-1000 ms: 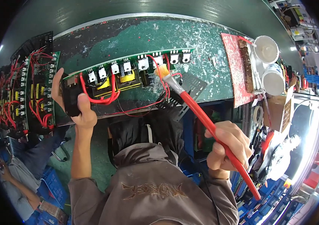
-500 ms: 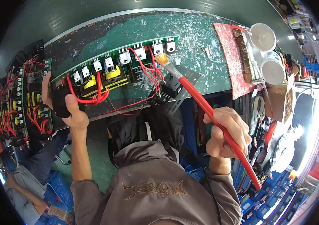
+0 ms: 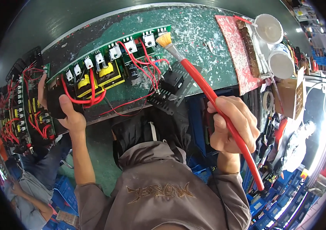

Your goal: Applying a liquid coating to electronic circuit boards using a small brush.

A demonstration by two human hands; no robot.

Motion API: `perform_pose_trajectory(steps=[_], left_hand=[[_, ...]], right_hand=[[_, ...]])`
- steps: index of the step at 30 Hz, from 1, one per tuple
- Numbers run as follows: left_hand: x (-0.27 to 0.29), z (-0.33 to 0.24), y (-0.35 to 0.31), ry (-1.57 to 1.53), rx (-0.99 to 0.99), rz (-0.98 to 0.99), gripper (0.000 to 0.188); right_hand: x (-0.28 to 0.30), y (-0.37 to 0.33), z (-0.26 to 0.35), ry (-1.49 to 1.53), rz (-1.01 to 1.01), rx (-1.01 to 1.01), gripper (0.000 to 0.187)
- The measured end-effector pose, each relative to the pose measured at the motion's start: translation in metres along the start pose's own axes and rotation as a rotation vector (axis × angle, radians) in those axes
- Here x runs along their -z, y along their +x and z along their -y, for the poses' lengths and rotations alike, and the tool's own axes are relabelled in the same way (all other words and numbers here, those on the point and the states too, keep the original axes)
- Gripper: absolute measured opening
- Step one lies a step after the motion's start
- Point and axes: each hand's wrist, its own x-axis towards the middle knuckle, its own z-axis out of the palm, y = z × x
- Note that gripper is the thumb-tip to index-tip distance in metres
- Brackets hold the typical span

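My left hand (image 3: 70, 115) grips the near-left end of a long green circuit board (image 3: 90, 56), thumb on its black end part and fingers behind. The board is tilted up over the bench and carries a row of white metal-tabbed parts, yellow-wrapped coils (image 3: 105, 74) and thick red wires (image 3: 93, 88). Thin red wires run from it to a black slotted bracket (image 3: 176, 86) at the bench's front edge. In my right hand (image 3: 235, 124) is a paintbrush with a long red handle (image 3: 205, 90). Its pale bristles (image 3: 163, 40) lie at the board's right end, over the last white part.
More wired circuit boards (image 3: 25, 115) stand on the left. A red, paint-flecked board (image 3: 234, 53) lies at the right of the green bench (image 3: 193, 34). Beside it are two white tubs (image 3: 268, 28) and a cardboard box (image 3: 287, 101). Another person (image 3: 32, 191) sits at lower left.
The circuit board has shifted left and away from me in my left hand. The brush tip has moved up with it, from a part near the right end to the last one.
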Motion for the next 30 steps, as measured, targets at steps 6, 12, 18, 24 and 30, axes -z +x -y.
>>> perform_pose_trajectory(steps=[6,12,18,24,30], left_hand=[[0.001,0.000,0.000,-0.021,-0.007,-0.014,0.063],[-0.001,0.000,0.001,-0.068,-0.002,-0.023,0.063],[-0.001,-0.002,-0.001,-0.062,-0.004,-0.034,0.063],[-0.002,-0.002,0.000,-0.042,-0.010,-0.029,0.062],[-0.001,-0.001,0.001,-0.036,0.001,-0.028,0.064]], right_hand=[[0.013,-0.005,0.008,0.034,0.016,-0.006,0.022],[0.002,-0.001,-0.003,0.027,-0.016,0.015,0.024],[0.012,-0.007,0.007,0.084,-0.002,-0.014,0.026],[-0.004,0.001,0.006,0.105,0.055,-0.013,0.023],[0.000,-0.003,0.010,0.066,-0.004,-0.024,0.025]])
